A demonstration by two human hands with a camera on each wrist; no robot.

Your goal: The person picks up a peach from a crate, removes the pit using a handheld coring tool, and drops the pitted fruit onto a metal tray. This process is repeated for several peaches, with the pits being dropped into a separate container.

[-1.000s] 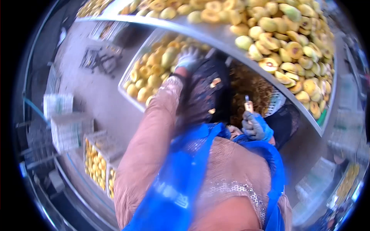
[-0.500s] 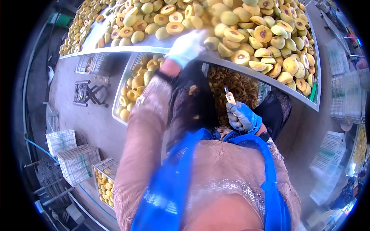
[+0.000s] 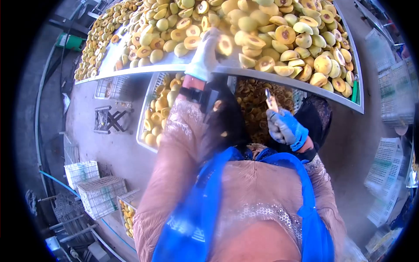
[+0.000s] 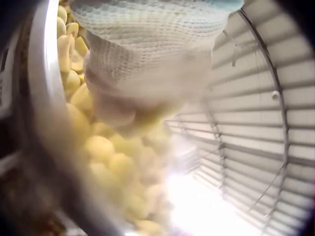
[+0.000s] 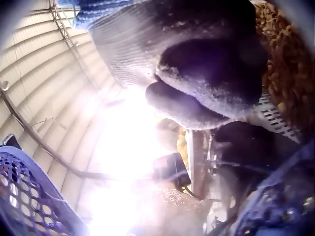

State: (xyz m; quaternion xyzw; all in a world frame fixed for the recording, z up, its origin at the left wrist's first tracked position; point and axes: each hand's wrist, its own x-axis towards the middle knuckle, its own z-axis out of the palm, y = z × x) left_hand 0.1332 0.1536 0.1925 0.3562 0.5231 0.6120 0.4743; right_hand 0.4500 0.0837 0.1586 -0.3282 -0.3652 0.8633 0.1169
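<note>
My left hand (image 3: pixel 203 54), in a white knit glove, reaches over the near edge of the metal table (image 3: pixel 152 70) into a heap of halved yellow peaches (image 3: pixel 286 35). A peach half (image 3: pixel 225 45), cut face up, is at its fingers; in the left wrist view the curled fingers lie against a blurred yellow-green fruit (image 4: pixel 156 116). My right hand (image 3: pixel 283 126), in a grey-palmed blue glove, grips a small tool (image 3: pixel 271 103) with a light wooden handle and narrow metal tip. It hangs over my lap, the tip pointing up and away.
Beneath the table, left of my leg, stands a white crate (image 3: pixel 143 126) of peach halves. Brown pits and scraps (image 3: pixel 257 98) fill a container between my knees. A folding stool (image 3: pixel 109 120) and stacked white crates (image 3: pixel 102 196) stand on the floor to the left.
My left hand has left the crate under the table, risen over the table edge and moved onto the heap. My right hand keeps the tool in its grip near my lap.
</note>
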